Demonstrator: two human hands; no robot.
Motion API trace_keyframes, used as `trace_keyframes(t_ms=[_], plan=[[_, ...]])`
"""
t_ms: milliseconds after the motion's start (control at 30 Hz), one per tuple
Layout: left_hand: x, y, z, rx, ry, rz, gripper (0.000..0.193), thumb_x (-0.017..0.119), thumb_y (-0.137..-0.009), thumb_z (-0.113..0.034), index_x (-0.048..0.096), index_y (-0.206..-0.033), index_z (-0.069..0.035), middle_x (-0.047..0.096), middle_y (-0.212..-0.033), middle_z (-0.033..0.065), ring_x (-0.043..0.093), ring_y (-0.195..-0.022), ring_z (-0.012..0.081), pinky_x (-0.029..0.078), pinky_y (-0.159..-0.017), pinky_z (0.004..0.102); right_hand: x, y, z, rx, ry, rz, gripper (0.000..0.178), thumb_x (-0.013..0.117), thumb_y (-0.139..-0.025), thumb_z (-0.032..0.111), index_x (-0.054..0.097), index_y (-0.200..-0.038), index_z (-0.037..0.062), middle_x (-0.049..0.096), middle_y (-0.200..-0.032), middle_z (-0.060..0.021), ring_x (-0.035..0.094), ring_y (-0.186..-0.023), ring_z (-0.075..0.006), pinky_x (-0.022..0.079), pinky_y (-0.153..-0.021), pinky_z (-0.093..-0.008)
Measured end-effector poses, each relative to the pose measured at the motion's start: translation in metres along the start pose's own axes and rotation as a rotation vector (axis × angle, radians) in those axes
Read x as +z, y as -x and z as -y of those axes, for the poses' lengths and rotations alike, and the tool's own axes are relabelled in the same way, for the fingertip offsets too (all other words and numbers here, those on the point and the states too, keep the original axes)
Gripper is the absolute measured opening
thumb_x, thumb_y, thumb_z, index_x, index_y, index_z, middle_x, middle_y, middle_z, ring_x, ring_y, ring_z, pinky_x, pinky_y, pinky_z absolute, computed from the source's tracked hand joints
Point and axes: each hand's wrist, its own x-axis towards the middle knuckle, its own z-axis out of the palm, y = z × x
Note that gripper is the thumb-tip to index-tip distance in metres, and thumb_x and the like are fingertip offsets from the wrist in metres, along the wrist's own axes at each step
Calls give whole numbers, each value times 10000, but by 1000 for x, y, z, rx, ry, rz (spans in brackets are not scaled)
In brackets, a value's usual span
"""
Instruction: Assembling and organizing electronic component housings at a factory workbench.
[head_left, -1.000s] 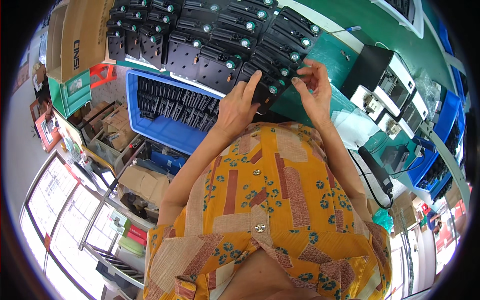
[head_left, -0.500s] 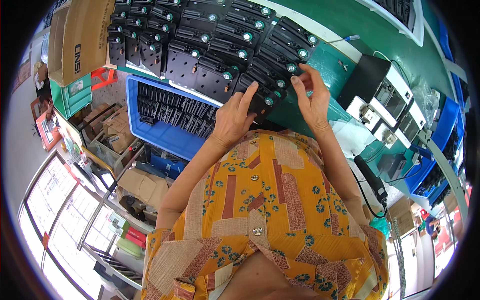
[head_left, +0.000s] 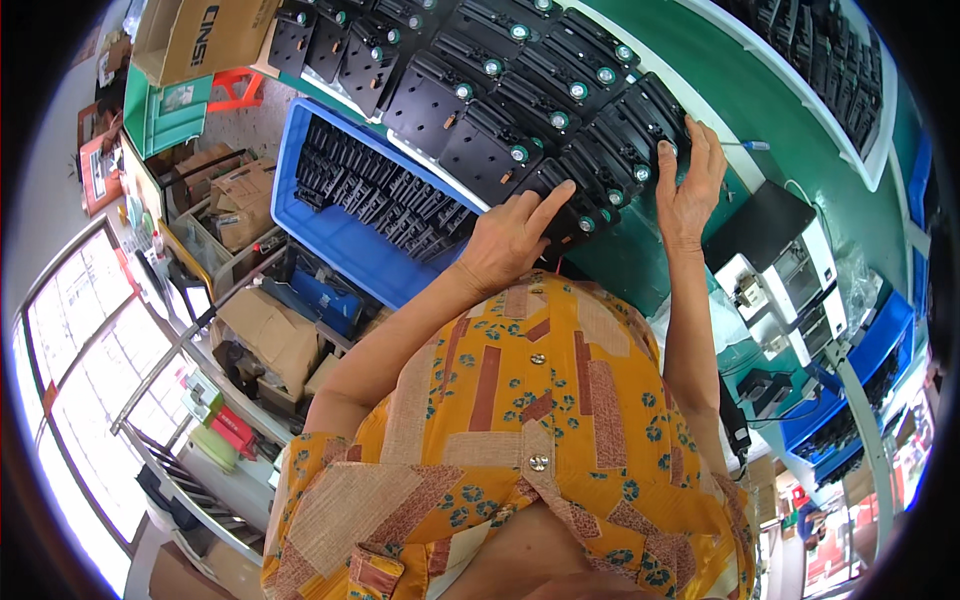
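Note:
Flat black plastic parts [head_left: 482, 155], with round silver-and-green ends, lie overlapping in slanted rows on the green bench. My left hand [head_left: 508, 238] rests at the left side of the nearest part [head_left: 568, 225] of the right-hand row. Its index finger stretches over that part and the thumb lies lower, by its near edge. Along the right side of the same row, my right hand [head_left: 692, 195] has its thumb and fingers apart, touching the end of a black part [head_left: 655, 110] near the row's far end. Neither hand wraps round a part. My left palm hides some part edges.
Left of the bench stands a blue bin [head_left: 290, 185] holding many black parts. A brown carton [head_left: 200, 40] stands beyond it. To the right are a white-and-black machine [head_left: 780, 270], a screwdriver [head_left: 750, 145] and a white tray [head_left: 800, 85] of black parts.
The view has shifted, so the bench and parts sit differently in it. My right hand has moved farther up along the row's right side. My left hand stays by the nearest part.

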Motion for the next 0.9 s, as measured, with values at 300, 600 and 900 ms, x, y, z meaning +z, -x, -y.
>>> trace_keyframes(t_ms=[300, 600, 900], plan=[[1, 7, 5, 35, 8, -31, 882, 745, -662, -38, 375, -1455, -144, 510, -898, 80, 578, -811, 277, 512, -652, 373, 11, -37, 28, -180, 12, -50, 372, 718, -834, 161, 634, -1172, 31, 592, -1216, -177, 546, -1131, -355, 424, -967, -432], [5, 8, 0, 22, 21, -38, 892, 747, -655, -28, 376, -1456, -153, 506, -896, 75, 579, -808, 270, 506, -649, 366, 54, -67, 25, -389, 29, 70, 272, 707, -845, 194, 682, -1101, 109, 620, -1178, -84, 568, -1095, -293, 418, -954, -418], [11, 12, 6, 35, 18, -62, 849, 710, -685, -26, 383, -1454, -169, 507, -878, 72, 587, -780, 268, 512, -643, 375, 54, -62, 39, -387, 32, 2, 201, 707, -841, 167, 697, -1021, 79, 624, -1160, -99, 590, -1027, -311, 440, -901, -415]])
